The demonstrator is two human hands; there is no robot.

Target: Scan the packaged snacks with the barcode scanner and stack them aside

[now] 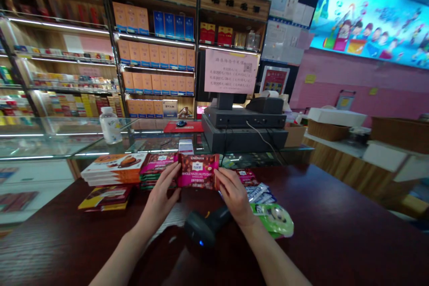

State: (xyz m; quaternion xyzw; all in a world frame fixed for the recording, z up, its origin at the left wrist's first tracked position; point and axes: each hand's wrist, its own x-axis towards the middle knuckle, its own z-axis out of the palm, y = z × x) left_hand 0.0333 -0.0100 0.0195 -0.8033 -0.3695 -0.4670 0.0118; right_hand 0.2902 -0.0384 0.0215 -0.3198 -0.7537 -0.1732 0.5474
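Note:
Between my two hands, above the dark table, I see a hazelnut chocolate bar (197, 172) in a magenta and brown wrapper. My left hand (163, 187) grips its left end and my right hand (233, 193) its right end. Just left of it, partly behind my left hand, is a pile of similar packets (156, 165). White and orange boxes (115, 167) are stacked farther left, with yellow and dark red bars (106, 197) in front. A black barcode scanner (201, 228) lies below the bar, its handle reaching under my right hand.
Right of my right hand lie another magenta packet (246, 177), blue and white sticks (261, 194) and a green panda package (275, 220). A glass counter behind carries a cash register (244, 127), a plastic bottle (110, 126) and a mouse (181, 123). Shelves of boxes stand beyond.

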